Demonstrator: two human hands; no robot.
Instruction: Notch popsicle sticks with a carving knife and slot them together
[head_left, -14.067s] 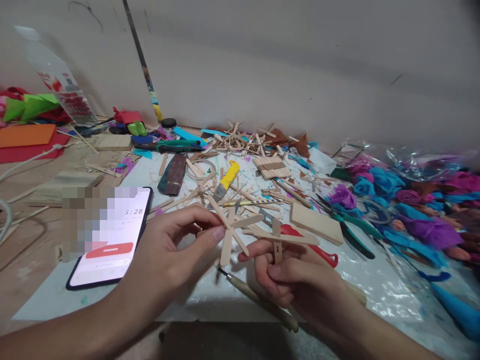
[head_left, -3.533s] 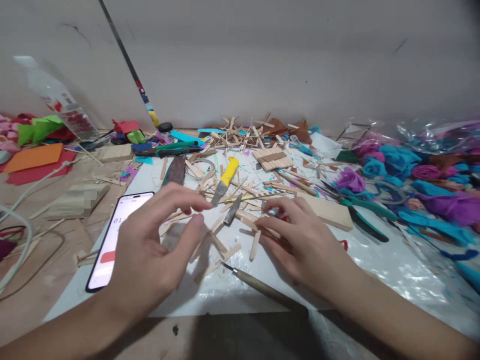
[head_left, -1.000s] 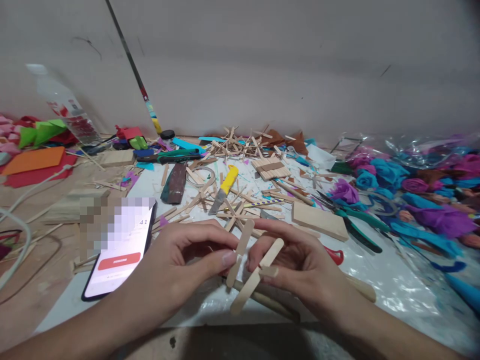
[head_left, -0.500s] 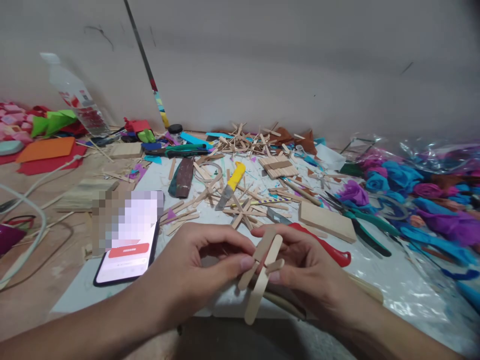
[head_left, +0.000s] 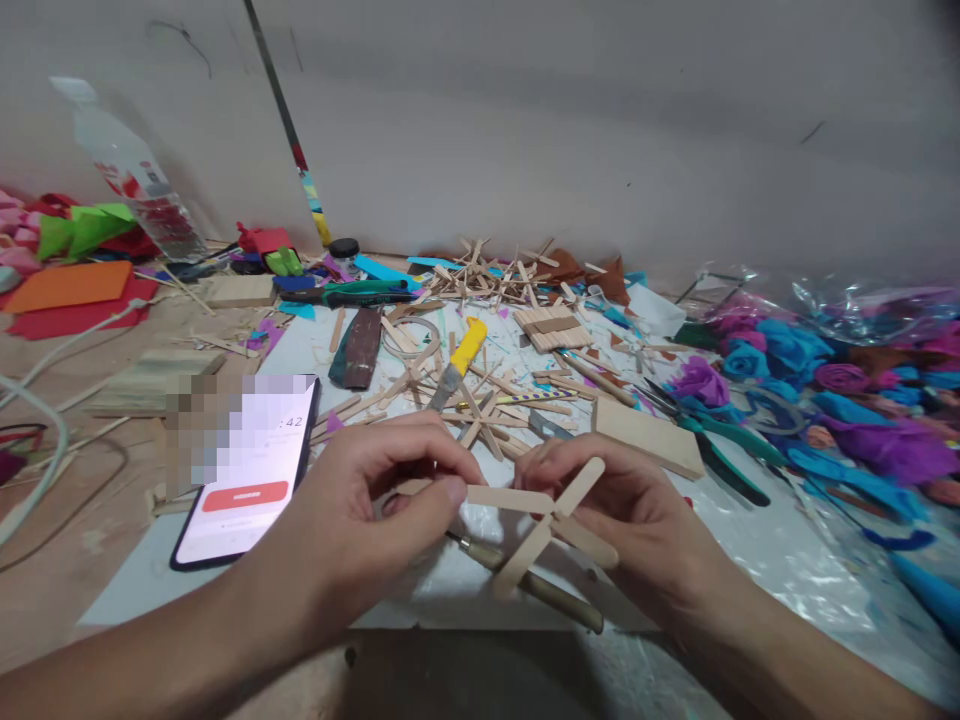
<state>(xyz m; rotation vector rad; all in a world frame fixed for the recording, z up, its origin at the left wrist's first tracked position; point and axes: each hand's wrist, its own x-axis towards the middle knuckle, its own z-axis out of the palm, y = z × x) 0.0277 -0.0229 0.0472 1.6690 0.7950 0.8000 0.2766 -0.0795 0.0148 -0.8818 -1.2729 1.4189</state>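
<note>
Wooden craft sticks are joined in a cross shape between my two hands, above the white sheet. My left hand pinches the end of the long left arm between thumb and fingers. At the crossing and the right arm, my right hand holds on; its fingertips are partly hidden behind the sticks. Just beneath the cross lies a wooden-handled tool with a metal collar, its tip covered by my left hand. Beyond my hands, a yellow-handled knife rests among loose sticks and another star of crossed sticks.
A lit phone lies left. Right are a wooden block, green-handled pliers and colourful paper flowers. A stick pile sits by the wall. A plastic bottle stands at back left.
The craft sticks have turned and spread into a clear cross. My left hand has shifted left along one stick, and the wooden-handled tool below shows more.
</note>
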